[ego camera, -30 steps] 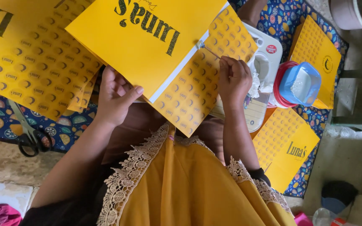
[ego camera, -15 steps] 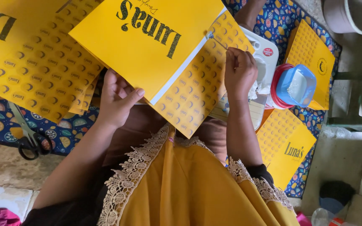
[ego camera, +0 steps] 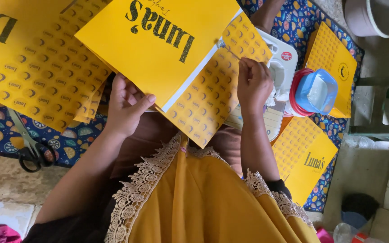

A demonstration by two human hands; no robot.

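Note:
My left hand [ego camera: 127, 105] grips the lower edge of a large yellow printed card sheet [ego camera: 158, 49] held up over my lap. Its flap [ego camera: 208, 99], patterned with small dots, hangs down between my hands. My right hand [ego camera: 253, 85] is closed at the flap's right edge, pinching a thin stick whose tip points up and left along that edge. A white tray with a cloth [ego camera: 281, 67] lies just behind my right hand.
A stack of yellow patterned sheets [ego camera: 28, 67] lies at the left. Black scissors [ego camera: 34, 153] rest on the patterned blue mat [ego camera: 75, 146]. At the right are a blue-lidded tub [ego camera: 316, 92], more yellow sheets [ego camera: 309, 159], and a grey pot [ego camera: 374, 15].
My right hand has moved up and to the right along the flap's edge, toward the white tray. My left hand kept its grip on the sheet.

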